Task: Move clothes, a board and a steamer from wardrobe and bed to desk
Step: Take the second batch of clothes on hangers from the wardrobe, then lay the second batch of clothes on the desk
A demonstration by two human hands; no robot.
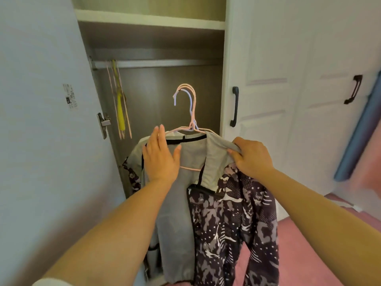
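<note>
A jacket [233,219], dark purple patterned outside and grey inside [179,199], hangs on pink and lilac hangers [190,108] in front of the open wardrobe. The hanger hooks are off the rail [156,63] and well below it. My right hand [252,156] grips the jacket's right shoulder and the hanger under it. Flat against the left shoulder lies my left hand [159,157], fingers spread and gripping nothing.
The wardrobe door [41,120] stands open on the left. Several empty pink and yellow hangers [119,100] hang at the rail's left end. Closed doors with dark handles [235,106] are on the right. Pink bedding [305,248] lies at lower right.
</note>
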